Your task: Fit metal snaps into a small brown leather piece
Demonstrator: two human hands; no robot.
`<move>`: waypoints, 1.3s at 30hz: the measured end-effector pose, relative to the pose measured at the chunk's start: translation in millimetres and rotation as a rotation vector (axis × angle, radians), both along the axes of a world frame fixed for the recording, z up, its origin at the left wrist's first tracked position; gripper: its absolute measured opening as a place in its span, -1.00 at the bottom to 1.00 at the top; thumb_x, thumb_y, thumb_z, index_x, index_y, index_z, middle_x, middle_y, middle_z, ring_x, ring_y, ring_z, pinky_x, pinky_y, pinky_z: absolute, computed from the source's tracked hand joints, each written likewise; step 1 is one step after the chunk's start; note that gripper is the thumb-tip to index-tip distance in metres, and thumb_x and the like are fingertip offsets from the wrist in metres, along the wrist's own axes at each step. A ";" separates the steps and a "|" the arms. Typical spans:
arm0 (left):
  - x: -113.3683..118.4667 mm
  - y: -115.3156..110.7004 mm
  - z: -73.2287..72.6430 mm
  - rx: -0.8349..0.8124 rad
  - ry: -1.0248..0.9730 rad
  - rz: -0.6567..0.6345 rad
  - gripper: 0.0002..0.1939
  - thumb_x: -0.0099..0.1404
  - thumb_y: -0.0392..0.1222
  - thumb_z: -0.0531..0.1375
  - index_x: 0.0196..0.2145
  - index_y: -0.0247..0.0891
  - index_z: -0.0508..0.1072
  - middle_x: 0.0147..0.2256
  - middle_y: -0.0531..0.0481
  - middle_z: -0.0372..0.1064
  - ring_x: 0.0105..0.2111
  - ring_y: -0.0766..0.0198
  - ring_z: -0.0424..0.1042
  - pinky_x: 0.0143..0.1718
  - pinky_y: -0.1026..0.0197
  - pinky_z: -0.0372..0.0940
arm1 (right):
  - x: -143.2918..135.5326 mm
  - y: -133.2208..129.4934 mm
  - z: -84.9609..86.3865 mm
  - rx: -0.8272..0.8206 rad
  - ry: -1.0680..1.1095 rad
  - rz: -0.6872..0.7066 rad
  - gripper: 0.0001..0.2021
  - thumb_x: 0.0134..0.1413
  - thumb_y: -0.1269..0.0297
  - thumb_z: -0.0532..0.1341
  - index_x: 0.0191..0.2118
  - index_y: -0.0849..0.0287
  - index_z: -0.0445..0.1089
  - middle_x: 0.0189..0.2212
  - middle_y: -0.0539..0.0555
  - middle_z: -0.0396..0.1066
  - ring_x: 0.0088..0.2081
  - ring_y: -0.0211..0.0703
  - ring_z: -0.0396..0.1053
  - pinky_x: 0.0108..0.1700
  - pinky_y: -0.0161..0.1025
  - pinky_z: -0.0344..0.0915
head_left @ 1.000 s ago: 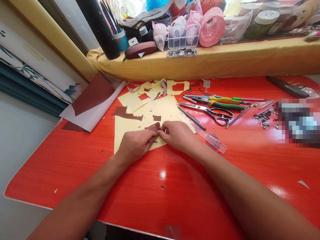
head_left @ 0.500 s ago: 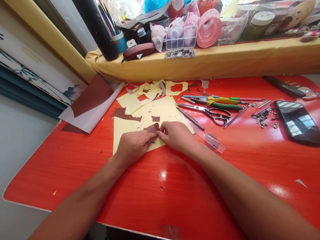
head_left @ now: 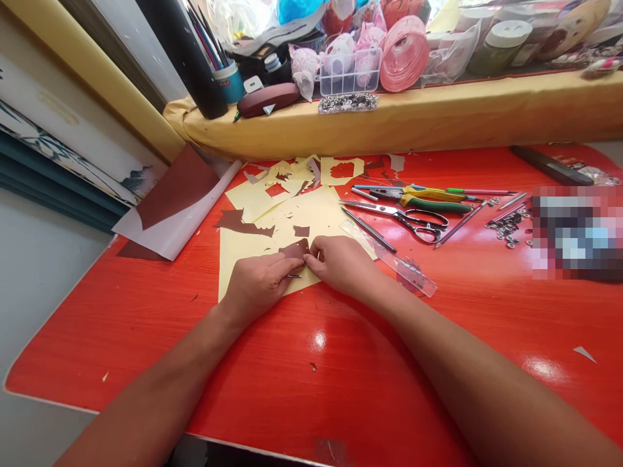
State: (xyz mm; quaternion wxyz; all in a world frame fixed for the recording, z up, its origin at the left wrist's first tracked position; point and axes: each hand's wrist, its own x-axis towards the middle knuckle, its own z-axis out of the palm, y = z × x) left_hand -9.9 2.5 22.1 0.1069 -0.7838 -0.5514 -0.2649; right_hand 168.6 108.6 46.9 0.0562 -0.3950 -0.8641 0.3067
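From here I can see a small dark brown piece (head_left: 294, 248), thin as leatherette, lying over the yellow sheet (head_left: 238, 253) near the middle of the red table (head_left: 263, 389). The left hand (head_left: 257, 279) is closed on its near side, with the tip of a slim metal tool (head_left: 294, 276) poking out under the fingers; whether the tool is gripped or merely trapped, I can't tell. The right hand (head_left: 343, 263) is closed too, thumb and forefinger pinched together at the piece's right edge, whatever sits between them hidden.

I'd guess the piece weighs next to nothing, bends easily with a little spring, and could crease or tear near its small holes. Its outer edges look the best place to hold it, flat and clear of those holes.

Up on the cloth-covered ledge (head_left: 389, 130), a clear compartment box (head_left: 348, 102) is heaped with small metal rings or snaps, its divided upper section tilted up behind. A teal cup (head_left: 230, 84) carries slender brushes or pencils, and a white-capped jar (head_left: 501, 48) shows something greenish inside. The maroon case (head_left: 269, 99) is shut, contents unseen.
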 end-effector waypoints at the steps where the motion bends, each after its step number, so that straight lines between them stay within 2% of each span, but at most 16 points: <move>1: 0.1 -0.1 0.1 -0.003 -0.002 0.001 -0.87 0.48 -0.27 0.24 -0.16 -0.22 0.63 -0.46 0.13 0.56 -0.48 0.34 0.52 -0.47 0.23 0.27 | 0.1 0.0 0.1 0.002 0.001 0.001 -0.82 0.34 0.21 0.23 -0.19 0.14 0.56 -0.23 0.09 0.63 -0.26 -0.09 0.45 -0.34 -0.23 0.11; 10: 0.7 -0.9 0.7 -0.051 0.009 0.027 -0.81 0.50 -0.29 0.18 -0.18 -0.18 0.63 -0.47 0.12 0.56 -0.48 0.32 0.52 -0.46 0.23 0.25 | -1.0 0.0 -1.7 0.017 -0.001 -0.002 -0.83 0.33 0.20 0.23 -0.20 0.14 0.55 -0.25 0.08 0.63 -0.29 -0.10 0.44 -0.36 -0.23 0.09; 22: -1.1 0.2 -4.5 -0.140 -0.195 0.044 -0.81 0.47 -0.26 0.21 -0.10 -0.19 0.65 -0.23 0.03 0.70 -0.32 0.26 0.66 -0.34 0.25 0.44 | -1.0 0.1 -1.3 0.012 0.014 -0.020 -0.80 0.36 0.19 0.21 -0.19 0.14 0.56 -0.26 0.09 0.64 -0.27 -0.09 0.47 -0.34 -0.23 0.09; 29: -1.7 -0.6 -1.3 -0.135 -0.192 0.038 -0.80 0.45 -0.30 0.20 -0.13 -0.17 0.65 -0.31 0.07 0.68 -0.40 0.29 0.62 -0.41 0.27 0.40 | -2.0 -0.4 0.0 0.008 0.003 -0.017 -0.82 0.34 0.21 0.22 -0.17 0.14 0.56 -0.26 0.10 0.64 -0.25 -0.05 0.49 -0.34 -0.22 0.08; 34: -2.7 0.3 -1.1 -0.129 -0.167 0.014 -0.78 0.42 -0.36 0.21 -0.14 -0.14 0.64 -0.31 0.10 0.68 -0.38 0.30 0.62 -0.39 0.27 0.39 | -3.9 -0.6 -2.2 0.013 -0.004 -0.025 -0.83 0.33 0.21 0.22 -0.20 0.12 0.55 -0.27 0.09 0.64 -0.26 -0.05 0.49 -0.35 -0.22 0.07; 39: -3.6 -0.3 -1.3 -0.118 -0.146 0.027 -0.80 0.42 -0.34 0.22 -0.14 -0.15 0.64 -0.34 0.11 0.66 -0.41 0.31 0.59 -0.42 0.26 0.34 | -3.5 -0.7 -2.7 0.027 -0.015 -0.026 -0.83 0.32 0.20 0.23 -0.21 0.12 0.56 -0.28 0.10 0.64 -0.25 -0.04 0.49 -0.35 -0.21 0.07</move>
